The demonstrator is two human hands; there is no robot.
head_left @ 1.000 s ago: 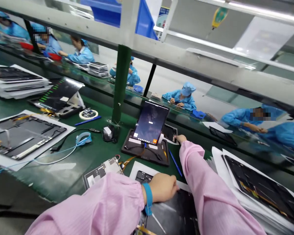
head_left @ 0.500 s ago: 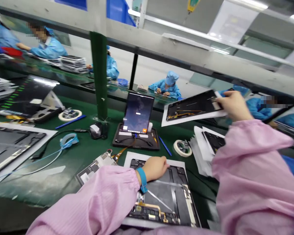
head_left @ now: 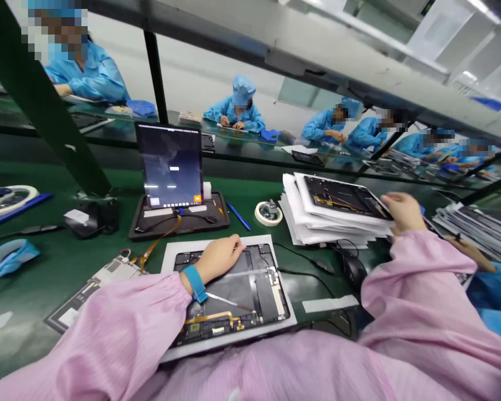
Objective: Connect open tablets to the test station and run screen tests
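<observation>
Fingers [head_left: 234, 240] of your left hand [head_left: 217, 257] are lying flat and loose on an opened tablet [head_left: 234, 295] on a white sheet. Your right hand [head_left: 406, 214] is touching the edge of another tablet [head_left: 342, 197] on a paper stack [head_left: 309, 228], though whether it's gripping, you can't tell.

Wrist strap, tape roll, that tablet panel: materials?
The wrist strap on the left hand looks like matte woven fabric, with no shine, though soft silicone isn't ruled out. The tape roll looks like cream paper masking tape, with a dull face. The tablet panel has a grey centre with a faint sheen, probably metal; this view can't confirm it.
</observation>
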